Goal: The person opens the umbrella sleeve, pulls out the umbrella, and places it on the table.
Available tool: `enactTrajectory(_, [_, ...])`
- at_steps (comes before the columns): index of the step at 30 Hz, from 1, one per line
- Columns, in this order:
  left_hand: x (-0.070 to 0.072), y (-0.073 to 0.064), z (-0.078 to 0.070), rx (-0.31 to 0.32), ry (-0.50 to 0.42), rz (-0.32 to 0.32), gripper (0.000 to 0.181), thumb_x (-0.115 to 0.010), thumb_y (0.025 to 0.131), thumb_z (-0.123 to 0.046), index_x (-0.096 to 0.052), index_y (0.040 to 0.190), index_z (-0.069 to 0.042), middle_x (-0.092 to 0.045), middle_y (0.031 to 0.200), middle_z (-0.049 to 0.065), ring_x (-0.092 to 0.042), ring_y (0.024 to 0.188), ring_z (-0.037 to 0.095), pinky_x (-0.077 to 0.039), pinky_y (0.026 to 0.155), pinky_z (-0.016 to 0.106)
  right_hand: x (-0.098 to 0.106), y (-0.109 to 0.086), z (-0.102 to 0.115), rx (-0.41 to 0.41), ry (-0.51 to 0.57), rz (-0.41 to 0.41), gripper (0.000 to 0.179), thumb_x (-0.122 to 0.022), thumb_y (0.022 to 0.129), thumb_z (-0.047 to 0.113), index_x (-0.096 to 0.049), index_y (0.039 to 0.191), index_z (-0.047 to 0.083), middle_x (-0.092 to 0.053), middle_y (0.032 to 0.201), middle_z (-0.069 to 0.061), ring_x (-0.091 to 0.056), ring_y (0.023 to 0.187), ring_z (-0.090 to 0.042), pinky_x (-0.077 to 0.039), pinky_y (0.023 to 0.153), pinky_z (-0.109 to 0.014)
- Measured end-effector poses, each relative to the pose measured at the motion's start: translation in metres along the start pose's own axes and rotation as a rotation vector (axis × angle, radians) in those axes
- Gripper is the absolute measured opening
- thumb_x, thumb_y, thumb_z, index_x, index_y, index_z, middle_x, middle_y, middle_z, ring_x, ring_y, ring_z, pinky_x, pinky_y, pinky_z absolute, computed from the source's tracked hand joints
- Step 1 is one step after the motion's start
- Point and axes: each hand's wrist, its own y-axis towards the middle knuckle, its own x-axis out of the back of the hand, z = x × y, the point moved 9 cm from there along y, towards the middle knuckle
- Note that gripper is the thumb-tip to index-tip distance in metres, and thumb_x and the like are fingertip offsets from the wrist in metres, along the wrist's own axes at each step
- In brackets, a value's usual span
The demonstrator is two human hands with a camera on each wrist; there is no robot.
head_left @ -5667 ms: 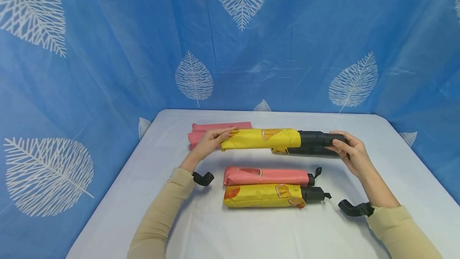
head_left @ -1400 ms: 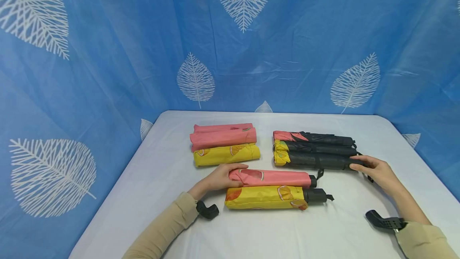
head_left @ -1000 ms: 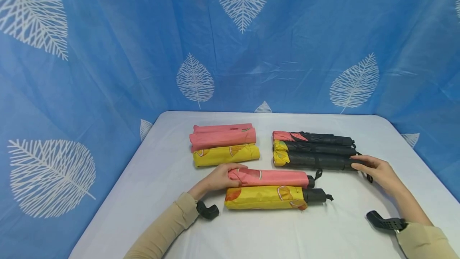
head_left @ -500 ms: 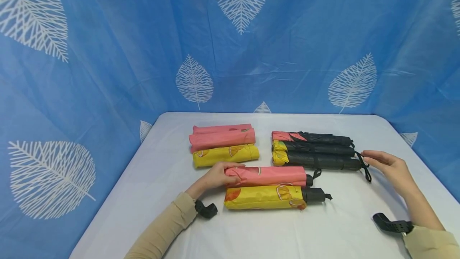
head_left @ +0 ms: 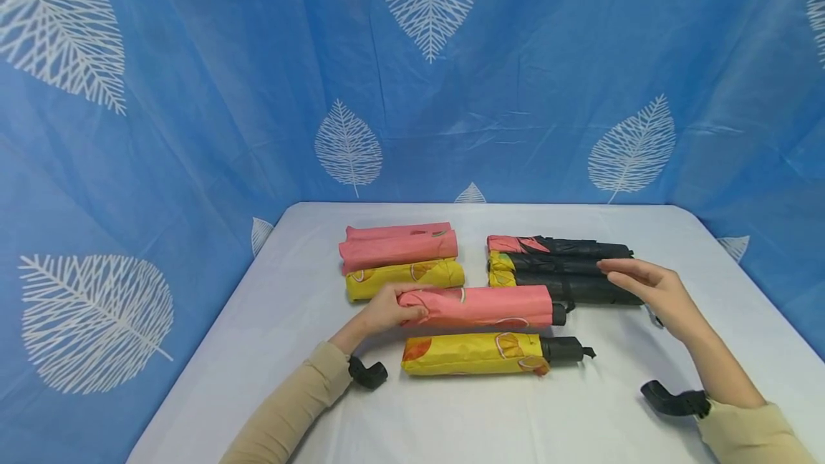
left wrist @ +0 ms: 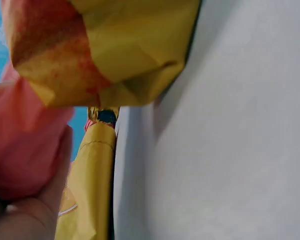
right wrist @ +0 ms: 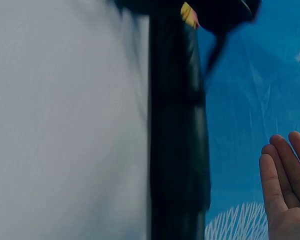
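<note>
My left hand [head_left: 382, 313] grips the left end of a folded umbrella in a pink watermelon-print sleeve [head_left: 496, 306], its black handle end pointing right. In the left wrist view the thumb presses against the pink sleeve [left wrist: 25, 145]. Just in front lies another umbrella in a yellow orange-print sleeve [head_left: 473, 354], its black handle showing. My right hand [head_left: 660, 296] holds nothing; its fingers overlap the bare black folded umbrellas [head_left: 580, 289] in the head view. The right wrist view shows those fingers extended [right wrist: 280, 185], beside a black umbrella [right wrist: 179, 145].
At the back left of the white table [head_left: 309, 392] lie pink sleeves [head_left: 399, 245] and a yellow sleeve [head_left: 412, 276]. A black umbrella with a pink tip [head_left: 573, 246] lies at the back right. A blue leaf-print cloth [head_left: 503, 92] hangs behind.
The yellow sleeve and its black umbrella, earlier held up, now lie separately at the back. My right hand has left that umbrella and moved left; my left hand has raised the pink-sleeved umbrella.
</note>
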Motion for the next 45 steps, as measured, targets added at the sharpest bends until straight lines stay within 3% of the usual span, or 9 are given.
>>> enactTrajectory(8, [0.011, 0.004, -0.018, 0.007, -0.028, -0.051, 0.046, -0.074, 0.083, -0.018, -0.062, 0.127, -0.012, -0.060, 0.089, 0.006, -0.053, 0.069, 0.017, -0.044, 0.058, 0.025, -0.037, 0.011, 0.037, 0.110, 0.143, 0.121, 0.035, -0.056, 0.096, 0.015, -0.056, 0.127, -0.002, -0.060, 0.119, 0.011, -0.060, 0.103, -0.005, -0.046, 0.082, -0.016])
enactTrajectory(14, [0.012, 0.004, -0.027, -0.018, -0.050, -0.034, 0.046, -0.073, 0.083, -0.018, -0.062, 0.128, -0.015, -0.057, 0.077, 0.006, -0.050, 0.063, 0.016, -0.041, 0.053, 0.024, -0.052, 0.010, 0.042, 0.106, 0.173, 0.156, 0.039, -0.058, 0.096, 0.016, -0.053, 0.131, 0.000, -0.058, 0.119, 0.015, -0.055, 0.105, 0.003, -0.046, 0.081, -0.017])
enactTrajectory(21, [0.016, 0.004, -0.035, -0.086, -0.123, -0.039, 0.045, -0.072, 0.085, -0.015, -0.061, 0.128, -0.010, -0.062, 0.087, 0.007, -0.054, 0.072, 0.018, -0.045, 0.058, 0.024, -0.062, 0.002, 0.051, 0.133, 0.269, 0.197, 0.050, -0.066, 0.088, 0.005, -0.047, 0.134, -0.001, -0.057, 0.119, 0.016, -0.059, 0.102, -0.003, -0.052, 0.075, -0.026])
enactTrajectory(29, [0.018, 0.004, -0.040, -0.095, -0.143, -0.015, 0.045, -0.068, 0.086, -0.003, -0.057, 0.129, -0.001, -0.058, 0.077, 0.004, -0.050, 0.064, 0.016, -0.041, 0.055, 0.024, -0.060, -0.001, 0.054, 0.099, 0.087, 0.098, 0.048, -0.074, 0.083, 0.016, -0.057, 0.126, 0.002, -0.066, 0.093, 0.002, -0.060, 0.071, -0.021, -0.052, 0.062, -0.032])
enactTrajectory(36, [0.024, 0.004, -0.048, -0.108, -0.166, 0.042, 0.043, -0.063, 0.089, 0.000, -0.055, 0.131, -0.001, -0.047, 0.064, 0.002, -0.042, 0.055, 0.015, -0.035, 0.052, 0.028, -0.052, -0.001, 0.056, 0.070, 0.091, -0.003, 0.043, -0.072, 0.086, 0.021, -0.060, 0.125, 0.009, -0.060, 0.115, 0.013, -0.055, 0.100, 0.006, -0.048, 0.076, -0.016])
enactTrajectory(38, [0.027, 0.003, -0.047, -0.088, -0.167, 0.034, 0.043, -0.064, 0.089, -0.003, -0.056, 0.132, -0.005, -0.046, 0.063, 0.002, -0.042, 0.055, 0.015, -0.034, 0.052, 0.029, -0.048, -0.001, 0.056, 0.074, 0.176, -0.023, 0.038, -0.069, 0.088, 0.017, -0.060, 0.124, 0.007, -0.060, 0.114, 0.014, -0.055, 0.100, 0.007, -0.046, 0.078, -0.013])
enactTrajectory(40, [0.030, 0.001, -0.046, -0.070, -0.164, 0.019, 0.043, -0.065, 0.090, -0.008, -0.057, 0.132, -0.009, -0.042, 0.060, 0.002, -0.040, 0.052, 0.018, -0.032, 0.051, 0.030, -0.044, 0.000, 0.056, 0.085, 0.332, -0.032, 0.034, -0.065, 0.090, 0.009, -0.060, 0.123, 0.004, -0.062, 0.110, 0.012, -0.058, 0.097, 0.003, -0.047, 0.077, -0.014])
enactTrajectory(43, [0.034, 0.000, -0.046, -0.059, -0.157, 0.000, 0.044, -0.068, 0.089, -0.015, -0.059, 0.131, -0.014, -0.043, 0.061, 0.004, -0.042, 0.054, 0.021, -0.033, 0.051, 0.029, -0.041, 0.000, 0.055, 0.099, 0.595, -0.026, 0.029, -0.057, 0.092, -0.002, -0.061, 0.121, 0.001, -0.063, 0.104, 0.004, -0.060, 0.087, -0.005, -0.048, 0.072, -0.016])
enactTrajectory(45, [0.035, 0.000, -0.048, -0.073, -0.148, 0.003, 0.045, -0.068, 0.088, -0.019, -0.058, 0.132, -0.016, -0.047, 0.065, 0.006, -0.045, 0.056, 0.022, -0.035, 0.052, 0.027, -0.038, -0.001, 0.054, 0.100, 0.705, -0.030, 0.028, -0.053, 0.093, -0.005, -0.062, 0.119, 0.003, -0.061, 0.101, 0.002, -0.056, 0.080, -0.005, -0.045, 0.064, -0.015])
